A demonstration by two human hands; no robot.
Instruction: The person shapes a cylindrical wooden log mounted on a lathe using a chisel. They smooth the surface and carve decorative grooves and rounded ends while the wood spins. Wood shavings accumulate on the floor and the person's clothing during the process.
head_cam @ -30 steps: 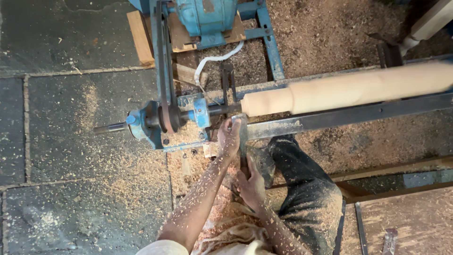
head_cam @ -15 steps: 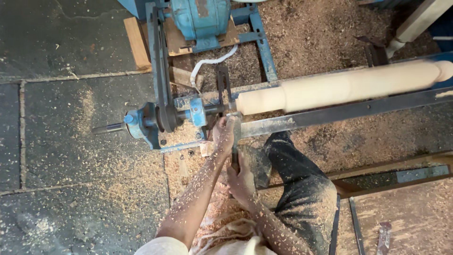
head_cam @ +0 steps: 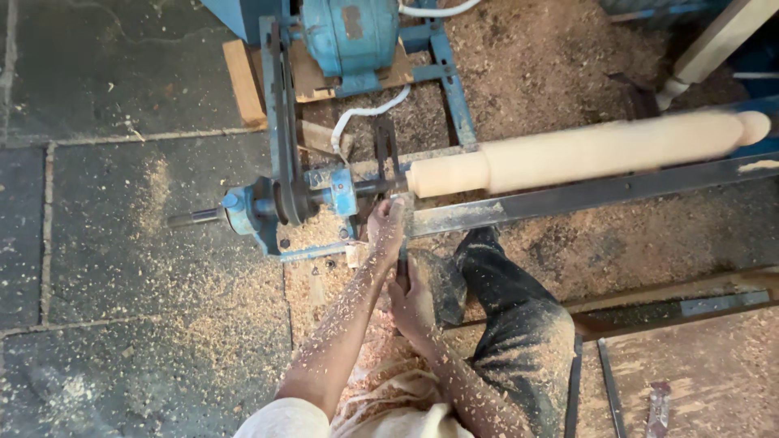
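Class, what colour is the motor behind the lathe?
Blue, with a rusty patch: the motor shows best in the head view, at the top.

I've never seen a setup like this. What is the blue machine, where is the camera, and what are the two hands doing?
The camera sits on the person's head and looks straight down. The blue machine is a wood lathe on a stone floor: it holds a long pale wooden piece lying sideways, blurred as if spinning. A blue motor stands behind it. The left hand rests on a dark tool close to the wood's left end; the right hand grips the tool lower down. Sawdust covers the floor, both arms and the trousers.
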